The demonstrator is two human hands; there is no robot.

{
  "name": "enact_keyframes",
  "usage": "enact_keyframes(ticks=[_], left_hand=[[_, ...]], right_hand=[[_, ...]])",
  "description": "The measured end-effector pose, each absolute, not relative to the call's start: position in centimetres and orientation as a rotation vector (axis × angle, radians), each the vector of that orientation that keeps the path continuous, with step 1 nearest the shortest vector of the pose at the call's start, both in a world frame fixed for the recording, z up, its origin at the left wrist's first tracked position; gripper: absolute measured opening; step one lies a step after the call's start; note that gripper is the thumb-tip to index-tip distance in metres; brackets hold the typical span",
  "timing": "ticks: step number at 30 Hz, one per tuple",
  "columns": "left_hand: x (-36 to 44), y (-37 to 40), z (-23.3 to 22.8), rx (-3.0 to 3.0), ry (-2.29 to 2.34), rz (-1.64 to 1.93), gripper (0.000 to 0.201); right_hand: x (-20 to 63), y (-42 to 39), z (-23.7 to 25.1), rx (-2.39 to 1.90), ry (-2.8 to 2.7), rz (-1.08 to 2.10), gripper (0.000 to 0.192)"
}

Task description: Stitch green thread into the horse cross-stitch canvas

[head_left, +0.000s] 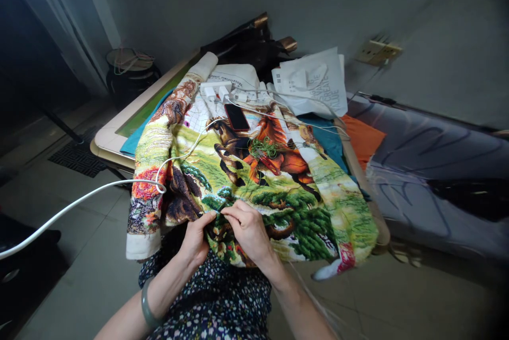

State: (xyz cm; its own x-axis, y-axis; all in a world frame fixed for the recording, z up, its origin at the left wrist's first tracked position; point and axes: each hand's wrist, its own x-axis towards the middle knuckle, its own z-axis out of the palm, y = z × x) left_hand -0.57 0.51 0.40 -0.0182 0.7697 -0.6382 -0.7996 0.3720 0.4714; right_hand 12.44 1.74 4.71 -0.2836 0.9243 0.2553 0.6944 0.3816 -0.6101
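Note:
A large cross-stitch cloth (246, 191) with horses and green trees lies over the table and hangs toward my lap, its two sides rolled up. My left hand (196, 239) grips the cloth near its front edge, thumb on top and the other fingers hidden beneath. Close beside that thumb, my right hand (246, 226) is pinched just above the stitched surface; what sits between its fingertips is too small to make out. Farther up the cloth rests a tangle of green thread (263, 147) with a small red object (271, 164) by it. A phone (236, 117) lies beyond.
A white power strip (216, 88) with chargers stands at the back of the cloth. One white cable (91, 191) runs off to the left. A printed white bag (312, 83) and black plastic (242, 45) lie behind. The table's corner (105, 136) shows at left.

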Motion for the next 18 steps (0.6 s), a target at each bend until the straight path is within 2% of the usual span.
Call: enact_keyframes(ticks=[18], left_hand=[[-0.6,0.4,0.5,-0.038,0.941,1.242,0.02]], right_hand=[[11.2,1.1,4.8,-1.477,-2.076,0.444,0.022]])
